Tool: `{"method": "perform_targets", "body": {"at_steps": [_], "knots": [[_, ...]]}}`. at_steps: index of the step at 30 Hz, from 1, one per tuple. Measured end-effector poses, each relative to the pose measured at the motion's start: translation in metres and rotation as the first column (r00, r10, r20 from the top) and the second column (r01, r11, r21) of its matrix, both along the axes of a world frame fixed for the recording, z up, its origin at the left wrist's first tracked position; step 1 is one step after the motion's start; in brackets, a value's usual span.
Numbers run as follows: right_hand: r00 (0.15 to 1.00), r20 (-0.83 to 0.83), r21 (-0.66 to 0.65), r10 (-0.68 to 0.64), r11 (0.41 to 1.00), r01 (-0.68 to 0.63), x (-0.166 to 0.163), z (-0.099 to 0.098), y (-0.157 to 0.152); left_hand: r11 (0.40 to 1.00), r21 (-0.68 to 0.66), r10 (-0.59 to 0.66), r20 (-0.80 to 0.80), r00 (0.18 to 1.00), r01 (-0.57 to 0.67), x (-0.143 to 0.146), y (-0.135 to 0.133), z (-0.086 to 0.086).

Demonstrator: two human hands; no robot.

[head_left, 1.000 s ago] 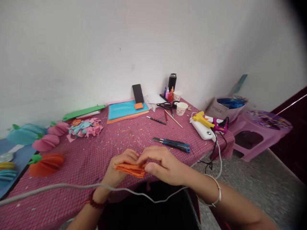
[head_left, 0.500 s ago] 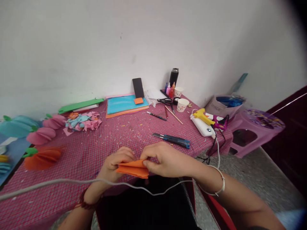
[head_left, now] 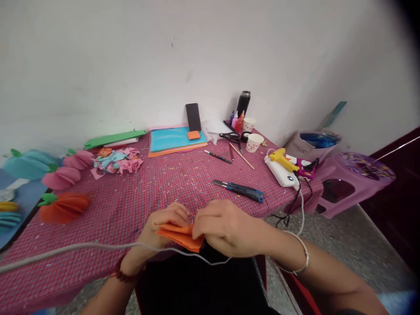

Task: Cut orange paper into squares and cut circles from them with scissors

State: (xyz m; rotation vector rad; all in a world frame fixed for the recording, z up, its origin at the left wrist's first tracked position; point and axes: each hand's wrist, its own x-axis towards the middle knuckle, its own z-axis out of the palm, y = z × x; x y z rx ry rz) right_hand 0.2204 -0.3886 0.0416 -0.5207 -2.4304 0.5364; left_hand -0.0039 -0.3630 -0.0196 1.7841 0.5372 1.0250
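Between my two hands, just off the table's front edge and above my lap, is a folded piece of orange paper (head_left: 182, 236) in several layers. My left hand (head_left: 166, 222) grips its left end, fingers curled behind it. On the right side my right hand (head_left: 226, 227) pinches the paper, thumb and fingers closed over its edge. A white cable (head_left: 98, 246) crosses in front of my left forearm and below the paper. Nearest beyond my right hand lies a blue utility knife (head_left: 244, 190) with its blade out, flat on the checked cloth.
Paper pumpkins (head_left: 64, 207) stand at left beside crumpled paper scraps (head_left: 120, 162). Coloured sheets (head_left: 170, 138), a phone (head_left: 193, 117), scissors (head_left: 229, 136), paper cups (head_left: 254, 143) and a flask (head_left: 243, 103) are at the back. A yellow glue gun (head_left: 282, 160) rests on a white power bank (head_left: 280, 173).
My right hand has come down and over the right end of the orange paper, with its fingers more curled. The paper is tilted lower on the right. The view has shifted slightly.
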Motion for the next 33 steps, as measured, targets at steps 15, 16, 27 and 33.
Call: {"method": "perform_targets", "body": {"at_steps": [15,16,27,33], "knots": [[0.991,-0.074,-0.178,0.111,0.976,-0.123,0.007,0.003,0.0,1.0,0.012,-0.025,-0.025,0.999,0.025,0.001,-0.001,0.0],[0.991,-0.081,-0.199,0.111,0.972,-0.125,0.007,0.002,0.0,1.0,0.009,-0.027,-0.032,0.999,0.027,0.002,-0.002,0.0],[0.935,-0.276,-0.492,-0.223,0.868,0.062,-0.005,-0.019,0.0,0.908,-0.413,0.093,0.029,0.995,-0.072,0.004,-0.02,-0.007],[0.895,-0.404,-0.487,-0.19,0.873,-0.035,-0.01,-0.027,0.003,0.84,-0.534,0.186,0.114,0.976,-0.098,0.006,-0.027,-0.032]]}}
